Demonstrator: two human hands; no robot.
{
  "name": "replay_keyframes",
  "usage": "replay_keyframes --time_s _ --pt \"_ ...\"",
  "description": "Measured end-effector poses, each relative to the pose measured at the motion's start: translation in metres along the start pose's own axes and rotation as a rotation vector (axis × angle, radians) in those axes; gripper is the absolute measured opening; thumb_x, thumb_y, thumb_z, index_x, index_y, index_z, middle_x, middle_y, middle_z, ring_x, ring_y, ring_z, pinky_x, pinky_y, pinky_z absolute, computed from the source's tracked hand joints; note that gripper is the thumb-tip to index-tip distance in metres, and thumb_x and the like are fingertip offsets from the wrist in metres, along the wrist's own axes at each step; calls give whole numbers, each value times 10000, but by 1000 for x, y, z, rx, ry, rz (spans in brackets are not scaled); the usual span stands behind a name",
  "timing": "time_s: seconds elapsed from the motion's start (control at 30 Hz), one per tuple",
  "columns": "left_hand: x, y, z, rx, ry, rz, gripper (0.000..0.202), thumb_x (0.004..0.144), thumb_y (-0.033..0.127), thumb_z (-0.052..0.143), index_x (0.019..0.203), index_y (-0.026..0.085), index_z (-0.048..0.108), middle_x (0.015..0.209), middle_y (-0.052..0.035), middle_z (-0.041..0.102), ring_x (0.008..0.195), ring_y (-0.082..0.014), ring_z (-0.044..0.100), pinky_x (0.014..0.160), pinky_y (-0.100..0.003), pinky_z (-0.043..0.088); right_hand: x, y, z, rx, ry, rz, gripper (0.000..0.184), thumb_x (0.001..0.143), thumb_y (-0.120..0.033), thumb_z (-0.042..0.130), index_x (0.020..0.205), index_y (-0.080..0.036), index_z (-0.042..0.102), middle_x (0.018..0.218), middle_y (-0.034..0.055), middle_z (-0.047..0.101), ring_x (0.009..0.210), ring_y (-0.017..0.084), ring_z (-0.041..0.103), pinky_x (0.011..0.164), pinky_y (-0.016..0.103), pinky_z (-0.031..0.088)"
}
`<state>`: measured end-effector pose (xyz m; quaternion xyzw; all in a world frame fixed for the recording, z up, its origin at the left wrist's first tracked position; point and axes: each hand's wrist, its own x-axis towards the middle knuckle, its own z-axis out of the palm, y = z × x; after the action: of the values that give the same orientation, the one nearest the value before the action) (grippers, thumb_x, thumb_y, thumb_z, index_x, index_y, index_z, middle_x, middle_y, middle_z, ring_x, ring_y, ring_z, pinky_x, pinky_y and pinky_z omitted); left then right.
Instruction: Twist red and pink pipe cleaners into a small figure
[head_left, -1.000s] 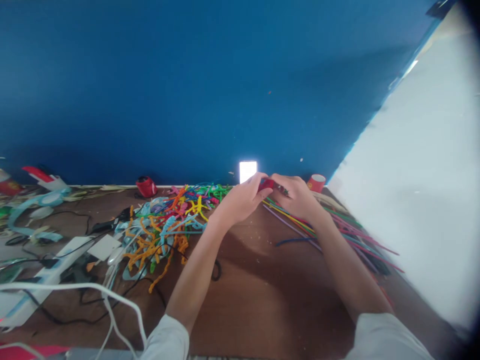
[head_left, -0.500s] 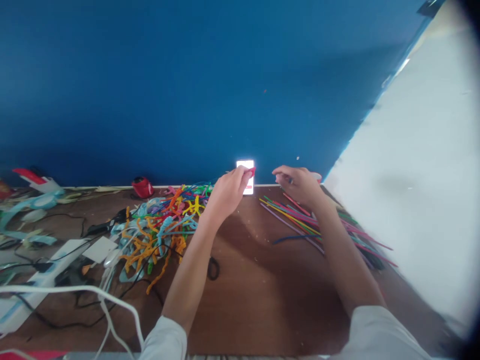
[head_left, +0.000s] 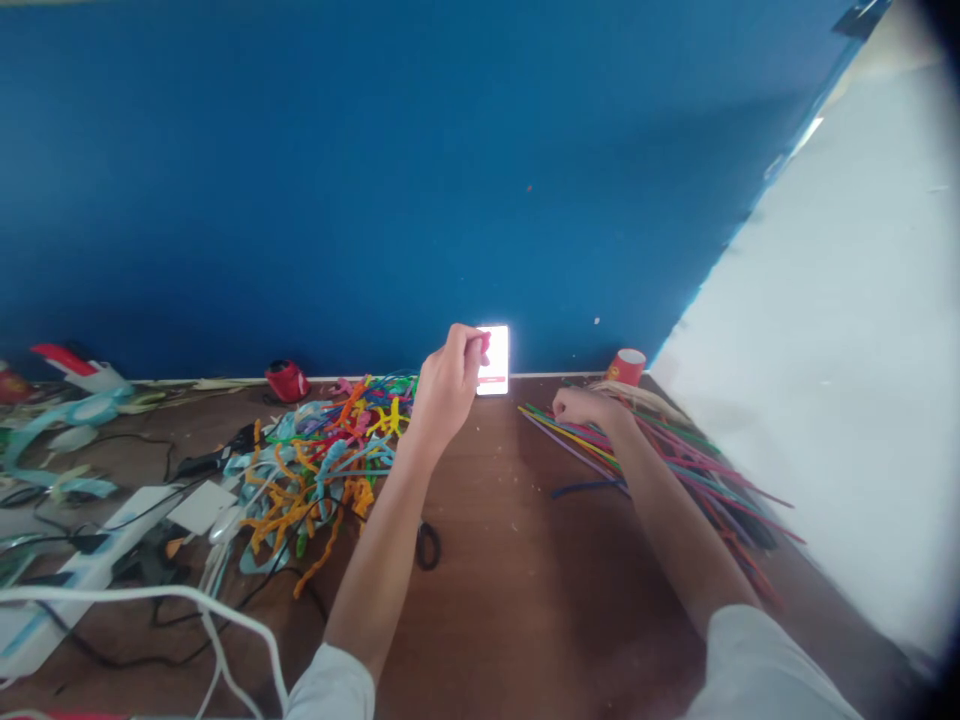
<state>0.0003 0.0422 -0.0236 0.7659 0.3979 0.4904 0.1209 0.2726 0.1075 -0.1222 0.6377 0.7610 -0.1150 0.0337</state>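
My left hand [head_left: 450, 380] is closed in a pinch on a small pinkish-red piece [head_left: 485, 343], most of it hidden by the fingers. It is held in front of a phone [head_left: 493, 385] with a lit white screen, which stands against the blue wall. On the right, my right hand [head_left: 585, 407] is down at the far end of a bundle of long straight pipe cleaners [head_left: 720, 475] in several colours. Its fingers are curled closed, and what they hold, if anything, is hidden.
Left of my left arm lies a tangled heap of bent pipe cleaners [head_left: 300, 480]. A pair of scissors shows its black handle [head_left: 428, 546] beside the forearm. A red paper cup [head_left: 626, 367], a red can [head_left: 287, 380], a white power strip [head_left: 82, 570] and loose cables surround the work area.
My right hand has dropped from above the pipe cleaners onto them, uncovering the red cup. My left hand has shifted slightly left, still pinching the pinkish-red piece, and more of the phone shows.
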Motion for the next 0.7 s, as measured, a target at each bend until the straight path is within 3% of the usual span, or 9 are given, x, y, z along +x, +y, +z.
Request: replay_keyframes --time_s 0.07,0.17,0.27,0.33,0.43,0.5,0.57,0.63,0.7 --pt "0 0 -2 -25 101 -47 197 1025 347 352 952 208 471 830 -24 676 617 -91 578 590 -227 447 -3 -1 -6 -17 71 -3 128 763 -192 613 662 -188 691 654 46 694 557 157 591 546 265 338" --pt "-1 2 -5 -120 234 -97 193 1026 359 343 926 221 433 786 -9 651 571 -86 541 547 -222 433 -10 -7 -20 -53 286 35 308 949 -287 407 952 -182 697 866 126 731 677 208 623 589 293 334" --pt "-1 4 -5 -274 262 -135 193 1034 369 311 958 228 419 769 2 618 523 -75 475 508 -220 408 -18 -21 -31 -88 520 69 446 1017 -306 233 1177 -141 615 921 185 719 730 250 624 625 323 313" --pt "-1 3 -6 -345 221 -163 202 1034 375 308 989 223 434 800 -11 633 555 -77 487 534 -221 425 -24 -32 -36 -117 749 8 420 1022 -322 266 1130 -164 639 786 127 716 679 235 618 619 316 291" --pt "-1 -1 -8 -383 114 -153 169 1006 327 420 1079 192 490 952 -65 677 740 -101 583 678 -241 482 -37 -49 -43 -42 904 -58 380 1021 -354 333 1105 -202 671 810 88 740 630 202 620 572 294 266" --pt "-1 -3 -10 -379 35 -128 218 965 255 505 1167 174 511 1086 -99 677 928 -139 620 792 -266 497 -52 -60 -49 55 956 -104 366 1014 -384 373 1102 -214 685 852 76 755 644 196 643 552 283 283" --pt "-1 -3 -12 -411 -47 -109 289 946 206 519 1233 173 510 1186 -116 657 994 -159 630 817 -280 504 -71 -73 -56 156 954 -246 352 1015 -372 388 1143 -220 679 934 71 764 731 194 677 586 276 354" --pt "-1 -1 -14 -488 -112 -110 306 951 201 498 1256 173 498 1233 -126 642 894 -140 656 739 -268 515 -92 -87 -63 228 961 -375 332 1012 -345 404 1145 -213 678 970 72 763 762 185 686 647 276 415" --pt "-1 2 -13 -563 -138 -128 306 954 215 494 1257 170 476 1244 -135 639 792 -116 664 659 -248 512 -110 -103 -67 261 975 -407 328 1011 -317 407 1209 -198 640 932 72 754 712 169 672 640 275 427"
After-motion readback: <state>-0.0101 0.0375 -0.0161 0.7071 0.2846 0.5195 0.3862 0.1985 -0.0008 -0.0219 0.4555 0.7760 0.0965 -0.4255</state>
